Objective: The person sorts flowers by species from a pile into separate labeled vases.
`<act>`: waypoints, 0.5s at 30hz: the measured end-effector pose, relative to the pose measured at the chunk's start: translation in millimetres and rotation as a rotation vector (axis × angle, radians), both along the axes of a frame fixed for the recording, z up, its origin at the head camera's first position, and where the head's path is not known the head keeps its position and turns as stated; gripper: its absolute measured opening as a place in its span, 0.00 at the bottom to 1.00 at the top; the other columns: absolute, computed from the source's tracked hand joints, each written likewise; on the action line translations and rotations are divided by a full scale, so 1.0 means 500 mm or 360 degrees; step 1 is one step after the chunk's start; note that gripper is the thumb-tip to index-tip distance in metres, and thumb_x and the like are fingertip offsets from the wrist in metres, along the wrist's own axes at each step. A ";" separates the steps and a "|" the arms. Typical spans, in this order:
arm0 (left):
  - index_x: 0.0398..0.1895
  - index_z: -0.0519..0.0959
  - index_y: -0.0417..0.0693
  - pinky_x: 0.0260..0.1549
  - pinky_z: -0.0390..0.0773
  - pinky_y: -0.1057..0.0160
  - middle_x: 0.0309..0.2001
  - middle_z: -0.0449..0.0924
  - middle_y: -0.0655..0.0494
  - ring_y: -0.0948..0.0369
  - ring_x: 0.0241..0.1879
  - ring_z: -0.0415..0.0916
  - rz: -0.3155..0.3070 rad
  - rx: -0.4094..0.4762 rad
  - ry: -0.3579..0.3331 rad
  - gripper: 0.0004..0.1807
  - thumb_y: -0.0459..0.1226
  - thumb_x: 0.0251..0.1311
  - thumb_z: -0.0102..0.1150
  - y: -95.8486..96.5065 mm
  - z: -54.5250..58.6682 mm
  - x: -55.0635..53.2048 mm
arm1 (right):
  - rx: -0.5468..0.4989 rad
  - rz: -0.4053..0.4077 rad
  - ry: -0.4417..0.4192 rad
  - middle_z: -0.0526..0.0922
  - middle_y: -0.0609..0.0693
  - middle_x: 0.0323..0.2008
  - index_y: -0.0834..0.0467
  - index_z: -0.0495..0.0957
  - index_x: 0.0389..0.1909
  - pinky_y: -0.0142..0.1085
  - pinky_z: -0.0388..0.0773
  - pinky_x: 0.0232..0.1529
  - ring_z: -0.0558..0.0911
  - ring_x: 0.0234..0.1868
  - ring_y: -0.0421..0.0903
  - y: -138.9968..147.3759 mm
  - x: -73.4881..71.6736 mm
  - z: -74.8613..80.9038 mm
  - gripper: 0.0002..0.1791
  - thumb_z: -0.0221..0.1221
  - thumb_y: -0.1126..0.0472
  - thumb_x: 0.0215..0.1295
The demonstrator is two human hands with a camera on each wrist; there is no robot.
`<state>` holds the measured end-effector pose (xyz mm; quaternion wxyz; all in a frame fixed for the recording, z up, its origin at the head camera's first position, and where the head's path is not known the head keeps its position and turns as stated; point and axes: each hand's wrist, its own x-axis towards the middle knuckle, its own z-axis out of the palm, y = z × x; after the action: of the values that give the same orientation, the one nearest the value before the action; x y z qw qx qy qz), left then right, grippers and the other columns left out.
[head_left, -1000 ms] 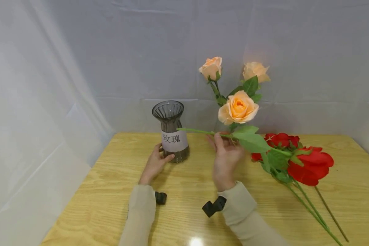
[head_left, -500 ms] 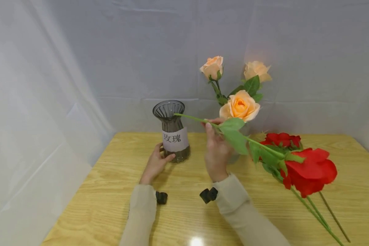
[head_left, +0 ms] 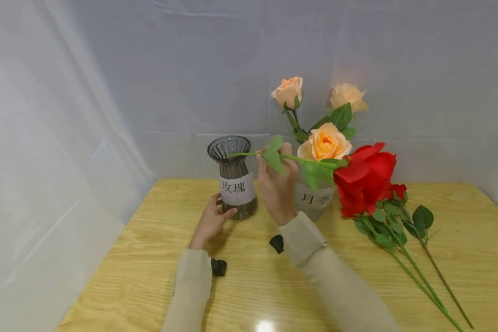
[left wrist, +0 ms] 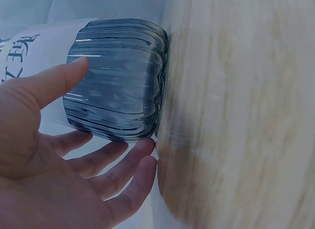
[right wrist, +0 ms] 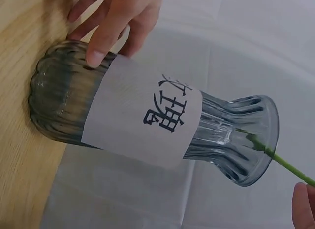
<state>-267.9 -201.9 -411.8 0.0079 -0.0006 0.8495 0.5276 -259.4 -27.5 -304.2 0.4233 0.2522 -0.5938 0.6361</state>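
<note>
A grey fluted glass vase (head_left: 232, 168) with a white label stands on the table. My left hand (head_left: 209, 223) holds it low down, thumb in front and fingers behind, as the left wrist view shows of the vase's base (left wrist: 118, 81). My right hand (head_left: 279, 184) pinches the green stem of a large red artificial rose (head_left: 363, 180). The bloom points right and the stem lies nearly level, its cut end to the left. In the right wrist view the stem (right wrist: 293, 171) crosses the flared rim, and its darker end shows within the mouth's outline. Only fingertips of the right hand appear there.
Behind my right hand, a second labelled vase (head_left: 313, 196) holds peach roses (head_left: 325, 142). More red roses (head_left: 398, 191) lie on the wooden table (head_left: 240, 286) at the right, stems (head_left: 419, 276) toward the front. A pale cloth backdrop (head_left: 191, 69) hangs behind.
My right hand has moved left and up toward the vase, bringing the stem's end to its mouth. The red bloom has swung up and left. My left hand stays on the vase.
</note>
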 end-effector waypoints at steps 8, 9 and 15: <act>0.77 0.51 0.31 0.63 0.70 0.41 0.71 0.59 0.26 0.34 0.65 0.65 0.0001 -0.0026 0.0013 0.39 0.35 0.71 0.60 -0.001 -0.003 -0.002 | 0.0519 -0.0273 -0.0277 0.78 0.62 0.34 0.66 0.69 0.36 0.42 0.74 0.30 0.77 0.31 0.54 -0.008 -0.021 0.023 0.06 0.59 0.74 0.68; 0.77 0.51 0.31 0.63 0.70 0.40 0.71 0.59 0.26 0.34 0.66 0.65 -0.0001 -0.0023 0.0015 0.39 0.35 0.71 0.60 -0.001 -0.004 -0.002 | 0.0577 -0.0254 -0.0354 0.78 0.62 0.36 0.65 0.69 0.38 0.44 0.76 0.31 0.79 0.34 0.55 -0.009 -0.022 0.027 0.07 0.59 0.73 0.69; 0.76 0.53 0.30 0.62 0.71 0.41 0.69 0.60 0.24 0.33 0.65 0.65 -0.0010 0.0015 0.0046 0.38 0.33 0.70 0.60 -0.002 -0.007 -0.002 | 0.0698 0.0006 -0.0331 0.80 0.62 0.39 0.67 0.70 0.40 0.41 0.82 0.40 0.82 0.41 0.55 -0.013 -0.042 0.029 0.06 0.58 0.76 0.68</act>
<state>-268.8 -202.7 -415.1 -0.0026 0.0096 0.8470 0.5315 -280.5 -33.9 -289.5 0.2938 0.2722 -0.7577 0.5153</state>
